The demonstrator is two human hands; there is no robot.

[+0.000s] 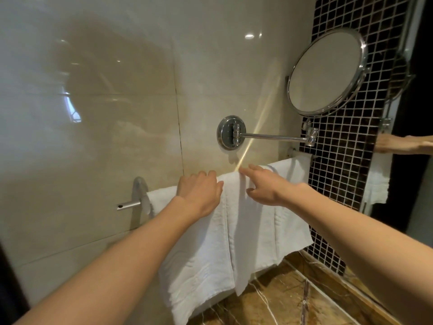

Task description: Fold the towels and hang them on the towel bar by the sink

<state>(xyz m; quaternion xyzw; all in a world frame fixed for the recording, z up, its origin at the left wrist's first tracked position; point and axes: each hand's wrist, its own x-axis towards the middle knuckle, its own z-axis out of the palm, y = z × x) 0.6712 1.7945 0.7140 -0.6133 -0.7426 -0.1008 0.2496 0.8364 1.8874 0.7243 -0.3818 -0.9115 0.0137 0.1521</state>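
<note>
The towel bar (130,205) is running along the wall (93,113), and three towels are hanging over it side by side: the left towel (201,266), the middle towel (248,242) and the right towel (293,207). The left hand (199,193) is resting on top of the bar over the left towel, and the right hand (264,186) is touching the middle towel there. The mirror mount (232,132) is sitting above the bar, the mirror (326,71) up to its right. The counter (293,296) is lying below the bar.
</note>
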